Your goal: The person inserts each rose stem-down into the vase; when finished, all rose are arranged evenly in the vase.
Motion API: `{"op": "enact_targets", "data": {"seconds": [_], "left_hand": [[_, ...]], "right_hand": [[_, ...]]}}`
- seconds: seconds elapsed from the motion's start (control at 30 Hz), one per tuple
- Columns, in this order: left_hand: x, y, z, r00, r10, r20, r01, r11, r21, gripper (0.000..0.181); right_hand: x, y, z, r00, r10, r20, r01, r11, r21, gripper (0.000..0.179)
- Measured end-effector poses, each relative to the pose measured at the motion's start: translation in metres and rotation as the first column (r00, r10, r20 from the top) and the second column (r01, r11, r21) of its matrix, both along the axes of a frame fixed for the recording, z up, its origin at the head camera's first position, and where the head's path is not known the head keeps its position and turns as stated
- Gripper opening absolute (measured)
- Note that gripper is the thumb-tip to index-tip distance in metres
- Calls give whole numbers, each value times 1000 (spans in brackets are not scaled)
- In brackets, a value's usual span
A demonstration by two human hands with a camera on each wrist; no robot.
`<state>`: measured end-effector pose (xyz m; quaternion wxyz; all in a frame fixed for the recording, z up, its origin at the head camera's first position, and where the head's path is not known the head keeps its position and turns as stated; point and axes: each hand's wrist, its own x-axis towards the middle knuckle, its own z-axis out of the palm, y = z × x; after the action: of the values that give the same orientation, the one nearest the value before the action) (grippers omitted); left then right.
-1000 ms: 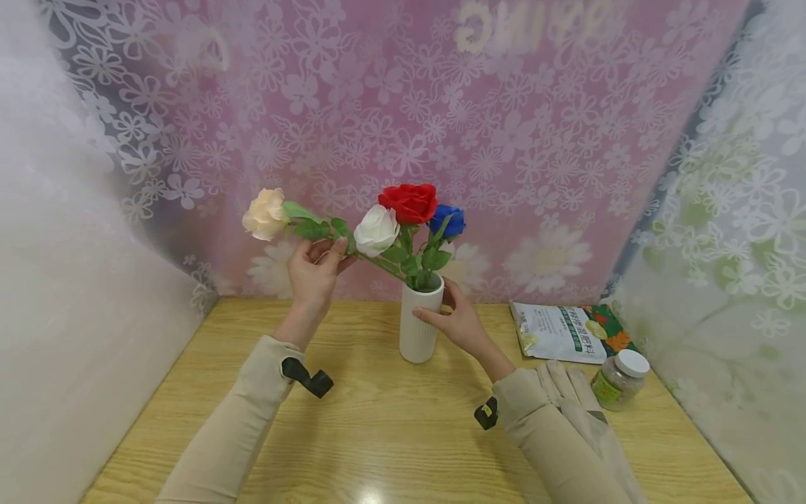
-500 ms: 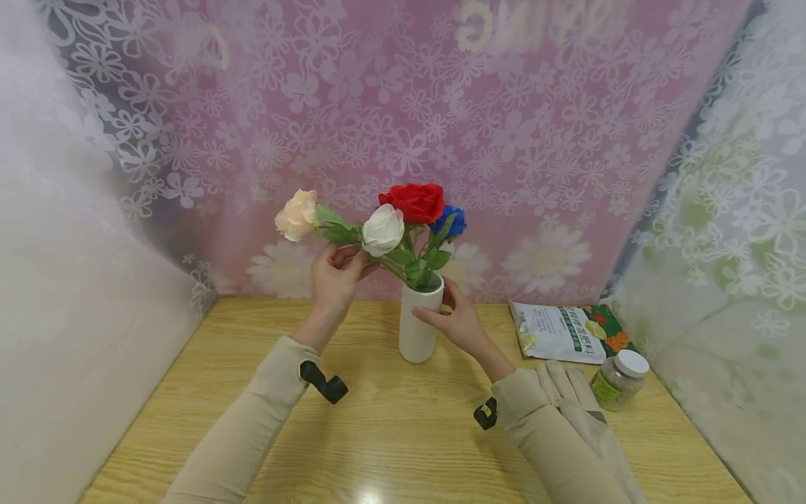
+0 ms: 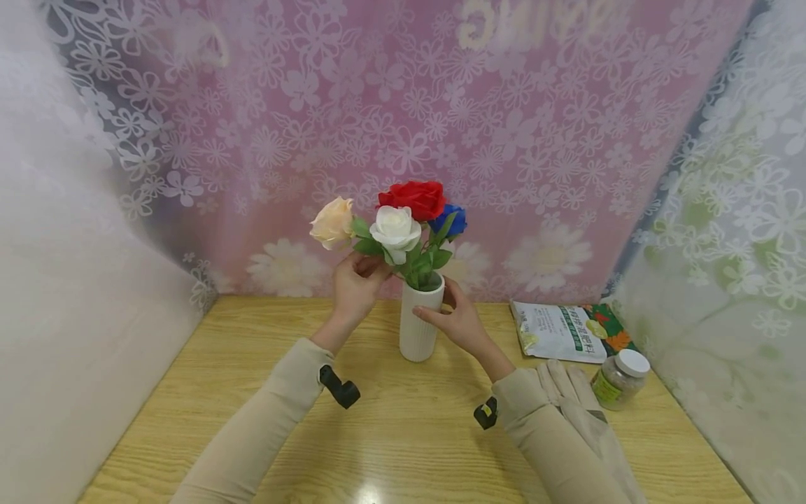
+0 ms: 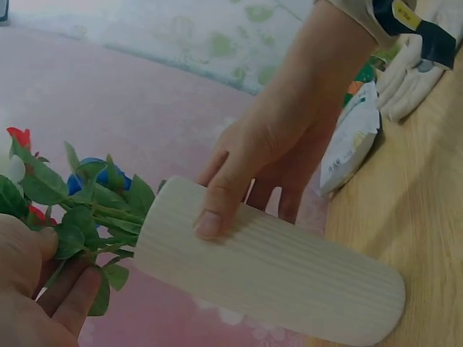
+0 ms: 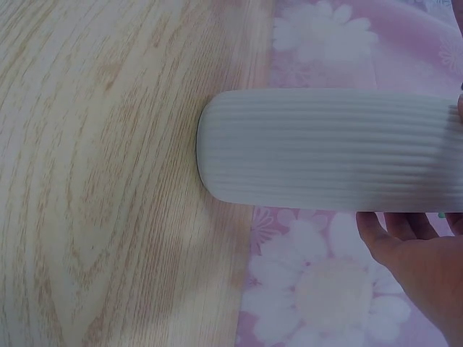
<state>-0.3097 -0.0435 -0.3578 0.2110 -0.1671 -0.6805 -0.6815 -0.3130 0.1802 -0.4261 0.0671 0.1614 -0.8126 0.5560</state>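
A ribbed white vase (image 3: 417,329) stands upright on the wooden table, with red (image 3: 415,199), blue (image 3: 450,221) and white (image 3: 395,232) roses in it. The right hand (image 3: 458,320) grips the vase near its top from the right, thumb across the front, as the left wrist view shows. A peach rose (image 3: 332,222) leans out to the left of the white one. Its leafy stem (image 4: 108,249) is pinched by the left hand (image 3: 360,287), close beside the vase mouth. In the right wrist view the vase (image 5: 325,152) rests its base on the tabletop.
A white-and-green printed bag (image 3: 567,332) lies at the back right of the table (image 3: 390,434). In front of it are a white-lidded jar (image 3: 620,379) and pale gloves (image 3: 576,399), partly under the right sleeve. Flower-patterned curtains (image 3: 302,126) enclose the back and sides.
The left hand has moved right and slightly down toward the vase, bringing the peach rose closer to the others. The white rose has shifted right. The right hand stays on the vase.
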Motion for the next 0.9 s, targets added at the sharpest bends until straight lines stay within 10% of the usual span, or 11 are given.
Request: {"op": "enact_targets", "data": {"seconds": [0.43, 0.9], "left_hand": [[-3, 9, -8, 1000, -22, 18, 25, 985, -173, 30], [-10, 13, -11, 994, 103, -20, -104, 940, -326, 30]], "right_hand": [[-2, -1, -2, 1000, 4, 16, -4, 1000, -13, 84], [-2, 0, -4, 1000, 1, -21, -1, 1000, -14, 79]]}}
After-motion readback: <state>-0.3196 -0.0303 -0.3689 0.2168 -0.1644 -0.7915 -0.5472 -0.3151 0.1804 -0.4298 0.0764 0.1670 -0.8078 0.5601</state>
